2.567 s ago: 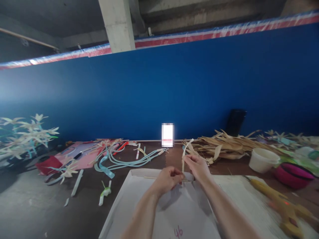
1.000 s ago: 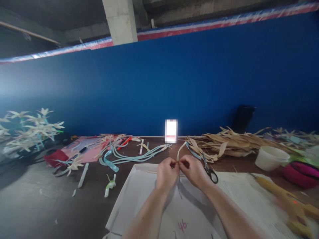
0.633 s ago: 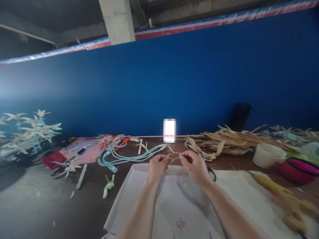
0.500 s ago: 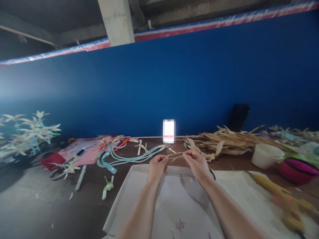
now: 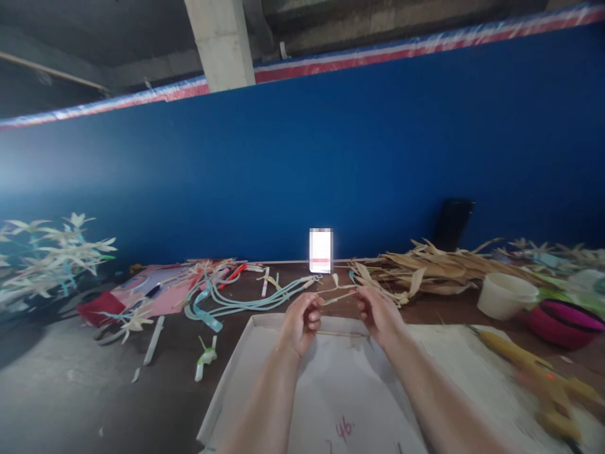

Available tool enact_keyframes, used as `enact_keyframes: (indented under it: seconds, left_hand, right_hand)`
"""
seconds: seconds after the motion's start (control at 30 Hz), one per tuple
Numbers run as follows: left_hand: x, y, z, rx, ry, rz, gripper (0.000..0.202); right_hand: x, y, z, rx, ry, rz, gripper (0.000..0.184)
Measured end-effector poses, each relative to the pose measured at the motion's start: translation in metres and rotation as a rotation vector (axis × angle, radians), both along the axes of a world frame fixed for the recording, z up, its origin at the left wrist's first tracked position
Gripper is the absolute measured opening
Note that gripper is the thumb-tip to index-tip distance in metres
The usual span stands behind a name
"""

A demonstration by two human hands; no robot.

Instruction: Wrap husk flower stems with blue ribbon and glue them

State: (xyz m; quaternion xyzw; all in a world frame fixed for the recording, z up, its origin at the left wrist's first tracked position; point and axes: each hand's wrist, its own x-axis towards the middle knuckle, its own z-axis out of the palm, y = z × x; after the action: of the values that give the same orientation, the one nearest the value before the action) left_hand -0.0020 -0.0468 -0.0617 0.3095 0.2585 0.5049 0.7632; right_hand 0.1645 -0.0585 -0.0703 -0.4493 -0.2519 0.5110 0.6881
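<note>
My left hand (image 5: 300,320) and my right hand (image 5: 379,314) are raised over the far edge of a white sheet (image 5: 326,391), a short gap between them. Each hand pinches one end of a thin strip of dried leaf (image 5: 338,291), which stretches between them with loose ends sticking up. A thin wooden stick (image 5: 340,333) lies on the sheet just under the hands.
A heap of dried leaves (image 5: 435,271) lies right of the hands, with a white cup (image 5: 505,295) and a magenta bowl (image 5: 564,323) beyond. A yellow glue gun (image 5: 534,375) lies at the right. Light blue cords (image 5: 246,299), pink paper (image 5: 155,293) and leaf flowers (image 5: 51,252) are left.
My hands were pressed together on the strip. They have since drawn apart, pulling the strip out between them, and have lifted a little.
</note>
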Motion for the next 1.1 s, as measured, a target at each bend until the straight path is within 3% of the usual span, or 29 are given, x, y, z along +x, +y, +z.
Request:
enact_keyframes:
  seconds: [0.27,0.43,0.73,1.1]
  left_hand:
    - [-0.003,0.002,0.001,-0.004,-0.050,0.006,0.023]
    - [-0.006,0.007,0.000,-0.032,-0.088,0.064,0.023]
    - [-0.004,0.008,-0.007,-0.040,0.083,0.059,0.030]
    - [-0.003,0.008,-0.007,-0.066,0.110,0.038,0.025]
  right_hand:
    - [0.031,0.007,0.009,0.032,0.132,-0.415,0.013]
    - [0.046,0.010,0.009,0.024,0.227,-0.547,0.011]
    - [0.025,0.006,0.005,0.098,0.062,-0.360,0.019]
    - [0.014,0.008,-0.004,0.091,-0.119,-0.172,0.032]
